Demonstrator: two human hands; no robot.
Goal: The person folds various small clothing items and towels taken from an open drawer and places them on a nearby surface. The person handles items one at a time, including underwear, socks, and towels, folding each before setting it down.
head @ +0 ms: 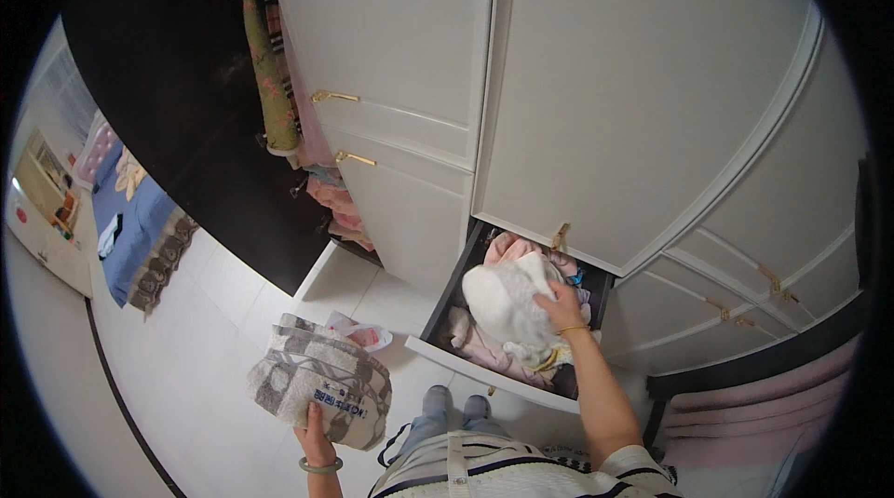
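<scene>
My left hand [316, 434], with a bangle at the wrist, grips a folded grey and white patterned towel-like cloth [328, 372] that bears writing. It is held above the floor, left of the pulled-out drawer [489, 376]. Inside the drawer my right hand [561, 309] has hold of a fluffy white cloth item [513, 295], slightly blurred. Around and below it lie pink fabric [510, 247], pale pink clothing [478, 351] and other soft pieces. The fingertips of my right hand are partly hidden in the white item.
White wardrobe doors [405, 65] with gold handles rise ahead. A plastic bag [360, 332] lies on the tiled floor, behind the patterned cloth. At left, an open dark door [174, 114] stands beside hanging clothes [269, 79]; beyond is a bed [136, 212]. Pink fabric [754, 407] is at right.
</scene>
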